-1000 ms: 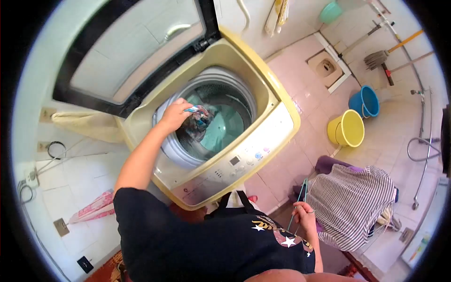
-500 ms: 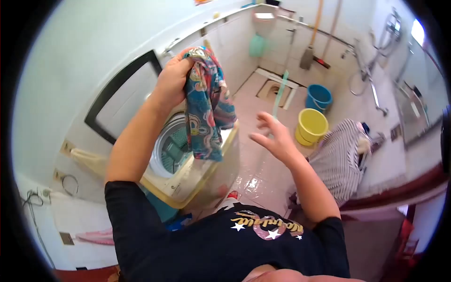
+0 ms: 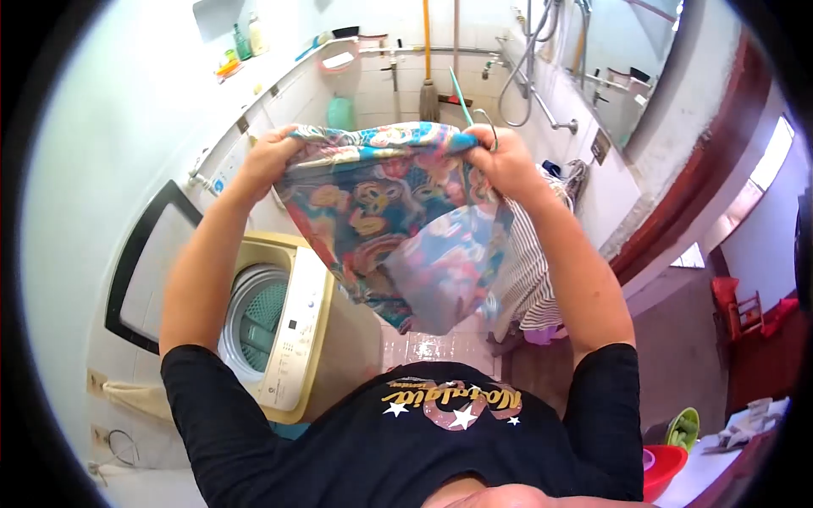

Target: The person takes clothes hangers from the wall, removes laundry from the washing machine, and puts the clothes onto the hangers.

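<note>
A colourful patterned garment [image 3: 373, 216] hangs spread out in front of me, its gathered upper edge stretched between both hands. My left hand [image 3: 269, 161] is closed on the upper left corner. The upper right corner is pinched in my right hand [image 3: 506, 161]. A thin green clothes hanger [image 3: 460, 97] with a metal hook shows at my right hand, apparently held along with the cloth; most of it is hidden. Below my left forearm stands a washing machine [image 3: 301, 330] with its lid [image 3: 161, 262] raised and its drum visible.
Striped clothing [image 3: 529, 275] hangs to the right, partly behind the garment. A mop [image 3: 428, 102] leans at the far wall. Bottles [image 3: 257, 35] stand on a ledge at upper left. A red basin [image 3: 665, 470] is at lower right, beyond the doorway frame [image 3: 677, 203].
The garment was bunched in my left hand alone; now it is spread between both hands. My right hand, formerly apart from it, has closed on its edge. The view has turned and shifted.
</note>
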Motion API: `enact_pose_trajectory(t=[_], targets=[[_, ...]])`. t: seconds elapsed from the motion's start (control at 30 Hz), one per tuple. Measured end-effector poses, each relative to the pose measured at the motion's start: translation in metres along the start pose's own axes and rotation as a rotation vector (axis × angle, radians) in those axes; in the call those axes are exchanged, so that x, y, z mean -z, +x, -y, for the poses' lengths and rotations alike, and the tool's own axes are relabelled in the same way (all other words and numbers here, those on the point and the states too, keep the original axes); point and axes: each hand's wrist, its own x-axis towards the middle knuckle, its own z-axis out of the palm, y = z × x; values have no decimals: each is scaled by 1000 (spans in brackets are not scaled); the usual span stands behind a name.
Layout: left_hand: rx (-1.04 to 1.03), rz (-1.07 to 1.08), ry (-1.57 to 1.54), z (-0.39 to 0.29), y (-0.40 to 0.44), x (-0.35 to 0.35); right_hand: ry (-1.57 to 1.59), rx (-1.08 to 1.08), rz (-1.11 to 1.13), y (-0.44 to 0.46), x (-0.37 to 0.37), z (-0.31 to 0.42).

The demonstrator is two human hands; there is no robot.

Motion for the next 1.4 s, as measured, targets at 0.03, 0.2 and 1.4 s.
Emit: enact_pose_trajectory(t=[0.03,0.2,1.4], targets=[[-16,2,-65,11,6,-8,3,10,-10,5,10,-3],[27,7,-66,36,30,-32,-97,-3,-9,23,45,10],[178,-465,17,252,90,-250,178,-277,-211,42,93,110]])
